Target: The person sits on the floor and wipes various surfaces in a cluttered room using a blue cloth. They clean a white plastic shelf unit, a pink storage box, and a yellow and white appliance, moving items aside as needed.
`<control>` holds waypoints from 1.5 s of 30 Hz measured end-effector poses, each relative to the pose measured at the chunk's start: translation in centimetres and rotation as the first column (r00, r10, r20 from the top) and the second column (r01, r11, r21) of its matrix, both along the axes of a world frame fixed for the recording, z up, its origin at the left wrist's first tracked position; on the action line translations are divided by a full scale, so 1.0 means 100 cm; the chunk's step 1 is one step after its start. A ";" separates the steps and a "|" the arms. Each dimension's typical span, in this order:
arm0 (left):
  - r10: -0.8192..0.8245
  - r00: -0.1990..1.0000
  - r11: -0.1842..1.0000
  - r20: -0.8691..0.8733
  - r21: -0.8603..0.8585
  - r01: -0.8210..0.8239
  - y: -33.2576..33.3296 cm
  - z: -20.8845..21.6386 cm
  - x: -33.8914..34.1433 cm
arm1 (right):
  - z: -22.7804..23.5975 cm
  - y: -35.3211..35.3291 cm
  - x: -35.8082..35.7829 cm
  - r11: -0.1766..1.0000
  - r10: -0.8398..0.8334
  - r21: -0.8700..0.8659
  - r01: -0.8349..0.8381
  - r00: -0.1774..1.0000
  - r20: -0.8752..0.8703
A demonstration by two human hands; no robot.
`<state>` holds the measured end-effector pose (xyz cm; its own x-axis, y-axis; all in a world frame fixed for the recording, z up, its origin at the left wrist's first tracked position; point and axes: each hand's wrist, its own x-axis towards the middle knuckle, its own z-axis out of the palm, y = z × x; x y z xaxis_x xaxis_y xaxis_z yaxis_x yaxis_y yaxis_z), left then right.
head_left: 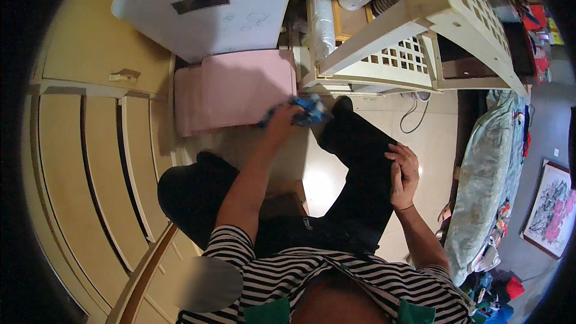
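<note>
1. While the left hand (284,117) grasps a bunched blue cloth (311,111), that cloth sits at the near right corner of the pink box (246,87).
2. The right hand (405,180) rests against the right leg (363,168), fingers loosely bent, unburdened.
3. A cream shelf (372,47) stands far right.

For the left hand (285,115), open floor (288,161) lies between the black-trousered legs (363,186); beyond the pink box (240,90), a white cabinet (240,30) blocks the way, a cream cupboard (99,48) the left, a lattice rack (414,19) the right
</note>
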<state>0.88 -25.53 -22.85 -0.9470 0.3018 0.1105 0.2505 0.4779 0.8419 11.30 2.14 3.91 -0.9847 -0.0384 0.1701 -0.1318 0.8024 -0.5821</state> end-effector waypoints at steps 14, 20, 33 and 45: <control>0.527 0.797 0.828 -0.294 -0.031 -0.559 -0.037 0.000 -0.129 | -0.002 0.015 0.004 0.998 -0.062 -0.010 0.062 0.998 0.020; 0.068 0.960 0.943 -0.273 -0.295 -0.151 -0.013 -0.034 -0.100 | 0.000 0.009 -0.004 0.999 -0.042 0.007 0.042 0.999 0.030; 0.241 0.911 0.967 0.334 -0.166 -0.195 -0.057 0.053 0.028 | 0.008 -0.010 -0.001 1.000 0.013 0.022 -0.012 0.996 -0.084; -0.067 0.623 0.665 0.780 0.500 -0.555 -0.054 0.157 0.143 | 0.012 -0.023 0.019 0.960 0.180 0.255 -0.115 0.952 -0.248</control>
